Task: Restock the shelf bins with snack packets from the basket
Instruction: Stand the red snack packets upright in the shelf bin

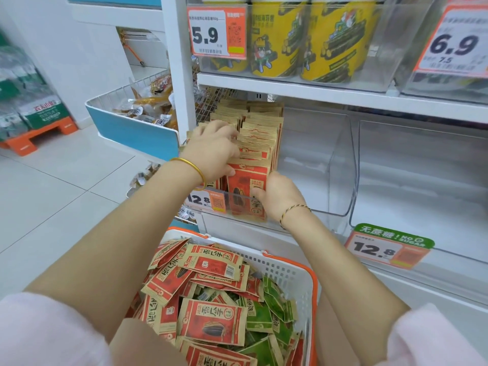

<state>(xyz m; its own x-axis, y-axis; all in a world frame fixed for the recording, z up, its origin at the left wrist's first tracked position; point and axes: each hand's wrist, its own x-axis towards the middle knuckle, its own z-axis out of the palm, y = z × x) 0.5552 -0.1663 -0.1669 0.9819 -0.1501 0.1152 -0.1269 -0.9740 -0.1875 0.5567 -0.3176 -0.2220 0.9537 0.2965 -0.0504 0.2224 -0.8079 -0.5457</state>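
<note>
Now | left hand [211, 149] grip clasps flat papery packets [260, 128] | right hand [278, 198] grip pinches front packet [244, 184]

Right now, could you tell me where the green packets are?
Head view, bottom centre: the green packets lie in the basket, right of the red packets.

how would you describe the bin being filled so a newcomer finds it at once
On the white shelf unit, look at the level just below the yellow tubs; the leftmost clear bin there is the one. It alone is packed with upright red-and-gold packets, held by the left hand and right hand, while the clear bins to its right are empty.
</note>
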